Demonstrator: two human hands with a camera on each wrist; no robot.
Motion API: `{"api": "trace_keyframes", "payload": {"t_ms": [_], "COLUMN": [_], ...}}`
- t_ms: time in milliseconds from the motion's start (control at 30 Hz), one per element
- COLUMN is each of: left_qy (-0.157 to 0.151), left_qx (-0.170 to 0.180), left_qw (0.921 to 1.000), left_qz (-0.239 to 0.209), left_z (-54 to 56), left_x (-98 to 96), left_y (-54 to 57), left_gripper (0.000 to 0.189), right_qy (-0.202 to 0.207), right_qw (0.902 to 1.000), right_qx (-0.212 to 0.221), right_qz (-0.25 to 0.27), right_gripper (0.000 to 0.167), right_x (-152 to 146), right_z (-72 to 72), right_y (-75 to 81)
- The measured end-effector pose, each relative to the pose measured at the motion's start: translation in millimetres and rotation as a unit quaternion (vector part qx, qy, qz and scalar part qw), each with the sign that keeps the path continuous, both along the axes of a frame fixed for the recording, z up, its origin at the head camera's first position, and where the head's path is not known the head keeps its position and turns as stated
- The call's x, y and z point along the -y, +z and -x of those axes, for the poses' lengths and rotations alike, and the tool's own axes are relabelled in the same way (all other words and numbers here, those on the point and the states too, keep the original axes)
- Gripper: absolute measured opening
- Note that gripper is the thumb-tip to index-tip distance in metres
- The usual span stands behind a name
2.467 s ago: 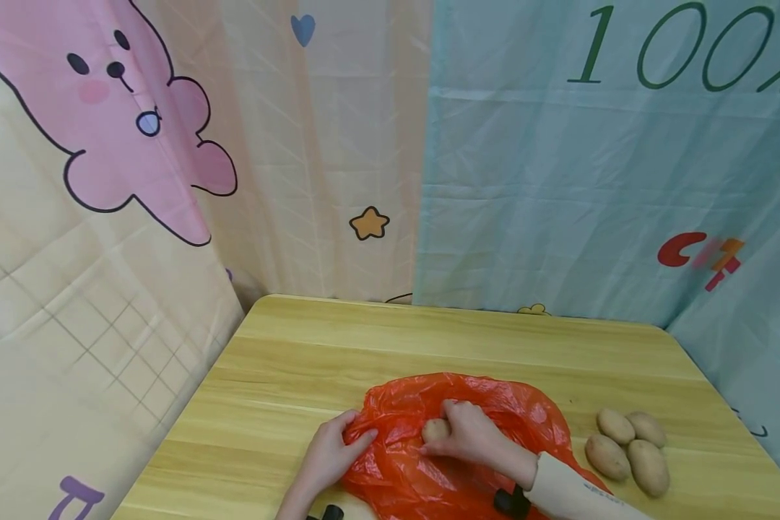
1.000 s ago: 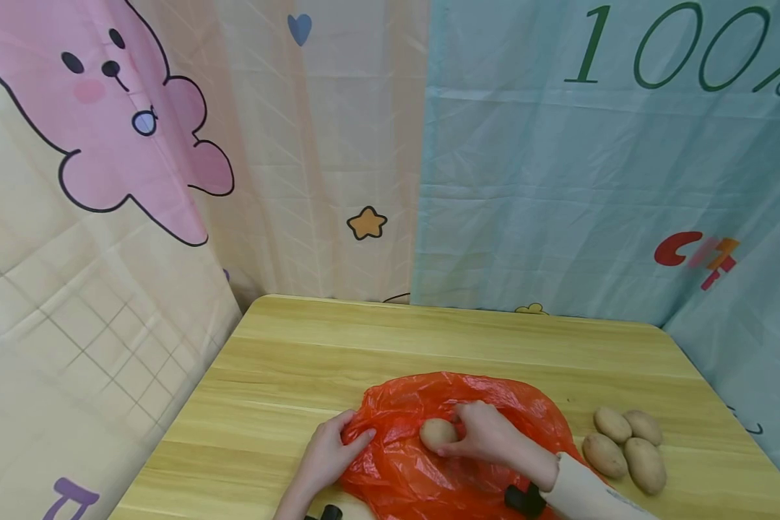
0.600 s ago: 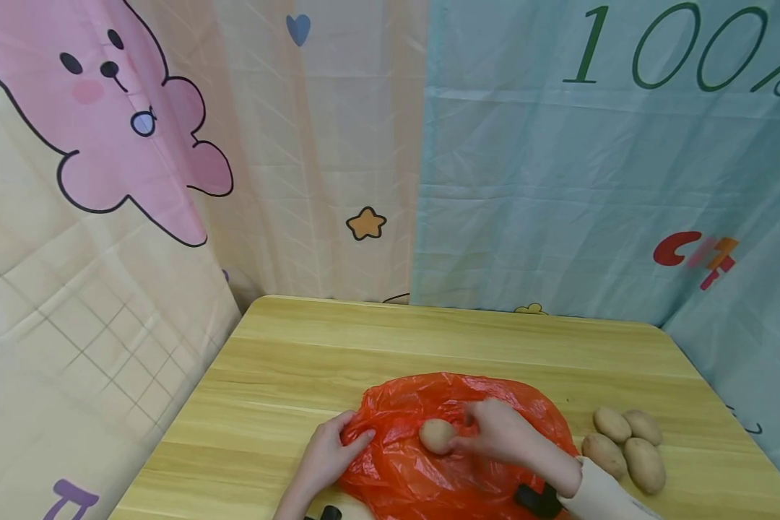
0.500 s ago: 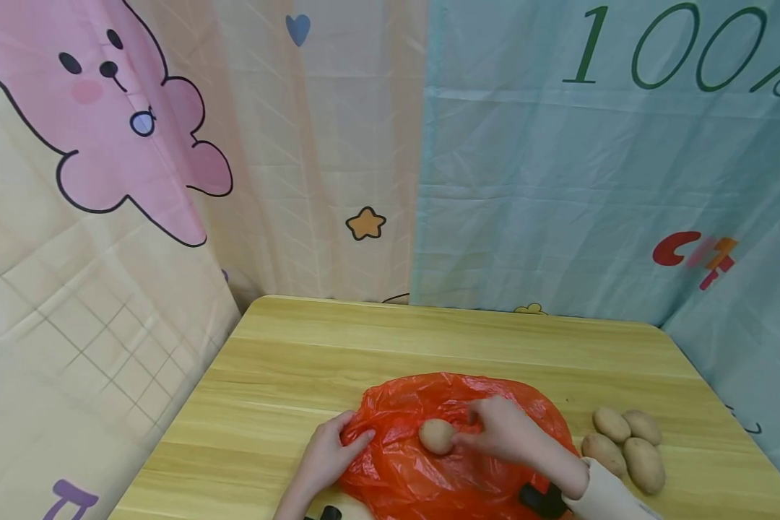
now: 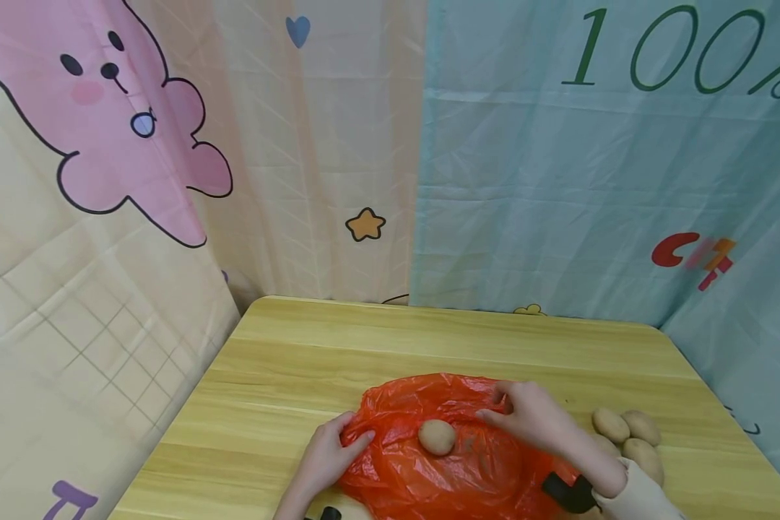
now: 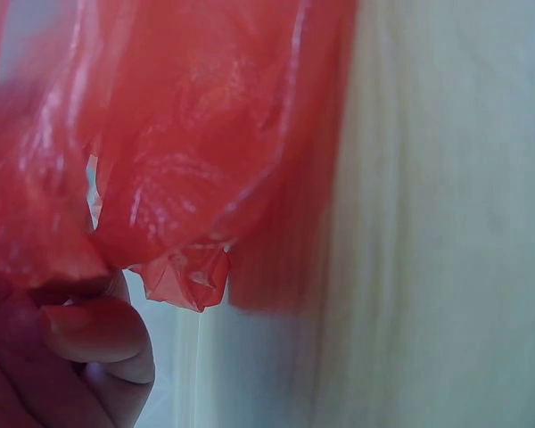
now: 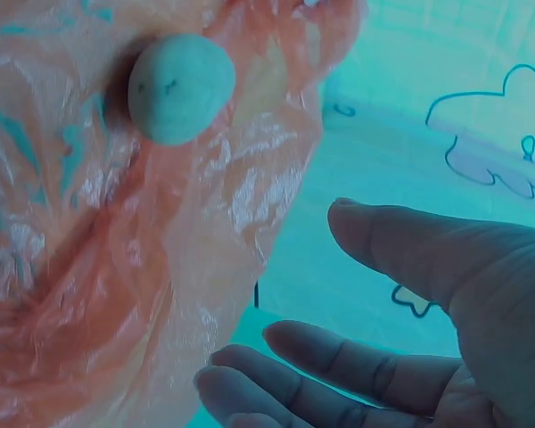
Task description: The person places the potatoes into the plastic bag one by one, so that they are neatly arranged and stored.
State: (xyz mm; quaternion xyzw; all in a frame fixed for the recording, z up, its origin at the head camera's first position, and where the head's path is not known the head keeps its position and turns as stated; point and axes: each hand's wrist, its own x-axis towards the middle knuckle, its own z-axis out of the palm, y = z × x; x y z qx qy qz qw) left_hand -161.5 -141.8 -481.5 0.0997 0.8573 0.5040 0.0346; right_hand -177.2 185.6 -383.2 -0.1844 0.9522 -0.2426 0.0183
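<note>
The left grip (image 5: 328, 451) grasps the near-left edge of a red plastic bag (image 5: 403, 473), its fingers curled against the crumpled film, as the left wrist view shows up close. The right grip (image 5: 534, 417) is released, thumb and fingers parted around nothing, and hangs over the right part of the bag. Between the two grips, a single potato (image 5: 438, 438) lies on the red film, apart from both: to the right of the left grip, and to the left of the right grip and a little nearer the person. To the right of the right grip, more potatoes (image 5: 611, 426) sit clustered on the wooden surface (image 5: 312, 347), partly covered by the right forearm. A black device (image 5: 568, 492) is at the right wrist, just behind that grip, below a pale sleeve (image 5: 640, 495). Beyond both grips hang a cream cloth (image 5: 325, 144) and a blue cloth (image 5: 526, 180).
</note>
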Motion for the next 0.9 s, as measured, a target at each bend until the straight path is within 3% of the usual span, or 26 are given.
{"api": "trace_keyframes", "payload": {"t_ms": [300,533,900], "left_qy": [0.003,0.000,0.001], "left_qx": [-0.007,-0.002,0.001], "left_qw": [1.0000,1.0000,1.0000], "left_qz": [0.006,0.001,0.004], "left_z": [0.5,0.9,-0.1], "left_x": [-0.2,-0.2,-0.5], "left_y": [0.1,-0.2,-1.4], "left_gripper": [0.036,0.037,0.041], "right_qy": [-0.058,-0.090,-0.129], "right_qw": [0.9979,0.9954,0.9912], "right_qx": [-0.015,-0.028,-0.026], "right_qz": [0.027,0.015,0.015], "right_gripper": [0.029,0.043,0.054], "right_x": [-20,-39,-69], "right_z": [2.1,5.5,8.6], "right_y": [11.1,17.9,11.5]}}
